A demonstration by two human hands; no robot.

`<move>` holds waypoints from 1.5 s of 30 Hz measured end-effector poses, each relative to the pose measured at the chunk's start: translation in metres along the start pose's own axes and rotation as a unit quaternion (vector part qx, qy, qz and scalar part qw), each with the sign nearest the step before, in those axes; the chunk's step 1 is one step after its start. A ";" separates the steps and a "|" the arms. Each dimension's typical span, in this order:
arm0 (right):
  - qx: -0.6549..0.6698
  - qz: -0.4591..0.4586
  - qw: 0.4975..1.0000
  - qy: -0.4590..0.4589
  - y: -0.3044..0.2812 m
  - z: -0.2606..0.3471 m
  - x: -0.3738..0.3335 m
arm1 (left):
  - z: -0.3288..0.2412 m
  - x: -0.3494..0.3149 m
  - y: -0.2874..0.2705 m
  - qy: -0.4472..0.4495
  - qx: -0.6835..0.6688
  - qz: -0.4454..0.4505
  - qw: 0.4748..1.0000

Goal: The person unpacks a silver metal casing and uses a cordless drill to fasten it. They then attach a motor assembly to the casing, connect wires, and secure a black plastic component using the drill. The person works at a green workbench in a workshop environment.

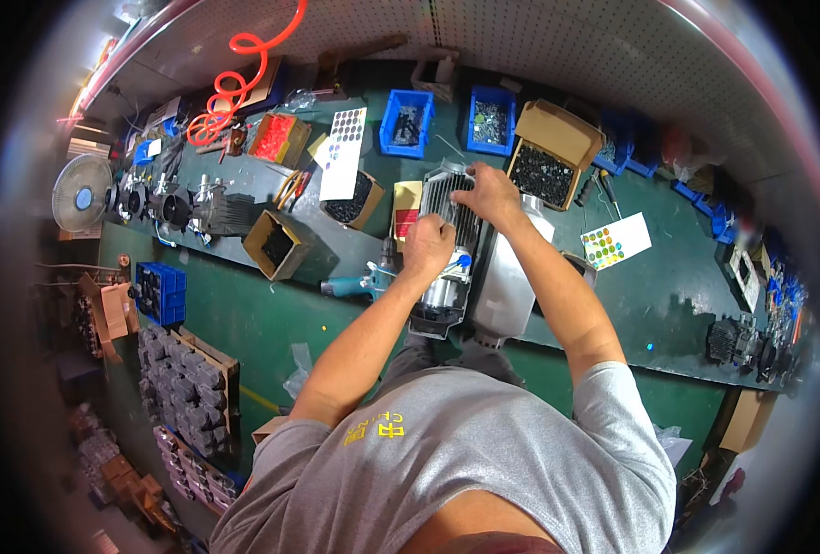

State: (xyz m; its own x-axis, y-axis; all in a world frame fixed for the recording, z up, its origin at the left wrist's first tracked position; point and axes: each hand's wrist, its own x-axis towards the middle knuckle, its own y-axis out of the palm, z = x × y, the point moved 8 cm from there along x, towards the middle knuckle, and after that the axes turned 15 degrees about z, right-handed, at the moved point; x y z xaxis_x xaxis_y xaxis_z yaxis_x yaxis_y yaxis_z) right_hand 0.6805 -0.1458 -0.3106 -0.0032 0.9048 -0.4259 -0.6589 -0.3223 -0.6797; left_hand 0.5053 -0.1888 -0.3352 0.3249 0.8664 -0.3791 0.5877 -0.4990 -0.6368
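Observation:
A finned grey electric motor (435, 192) lies on the bench in front of me, its open end with a silver cylindrical part and a blue piece toward my body. My left hand (430, 244) is closed over its left side; what the fingers pinch is hidden. My right hand (493, 198) curls over the far right of the fins, thumb and forefinger on the housing. Close on the right lies a smooth silver metal casing (509, 282). A teal power drill (359, 284) rests by the bench's front edge, left of the motor.
Blue bins of small hardware (405, 125) and an open carton of dark screws (541, 171) stand behind. Sticker sheets (343, 152) lie on both sides. A row of motors (221, 212) and a fan (82, 196) occupy the left. A red coiled hose (234, 88) hangs above.

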 end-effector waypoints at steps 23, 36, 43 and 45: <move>0.020 -0.035 0.997 -0.072 -0.037 -0.050 -0.025 | -0.034 -0.007 0.011 0.058 0.246 0.114 0.961; 0.314 -0.028 0.929 -0.193 -0.046 -0.040 -0.042 | -0.039 -0.003 0.011 0.069 0.263 0.150 0.951; 0.382 -0.017 0.899 -0.214 -0.045 -0.039 -0.032 | -0.041 -0.004 0.008 0.066 0.263 0.151 0.950; 0.411 -0.002 0.884 -0.223 -0.048 -0.030 -0.033 | -0.034 -0.002 0.009 0.066 0.253 0.141 0.955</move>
State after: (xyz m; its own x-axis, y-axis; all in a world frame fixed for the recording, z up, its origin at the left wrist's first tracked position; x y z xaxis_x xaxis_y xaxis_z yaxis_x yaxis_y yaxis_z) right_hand 0.7344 -0.1682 -0.2820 -0.1751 0.9843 -0.0224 -0.9829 -0.1734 0.0611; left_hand 0.5356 -0.1945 -0.3173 0.5280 0.6743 -0.5163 0.0400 -0.6270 -0.7780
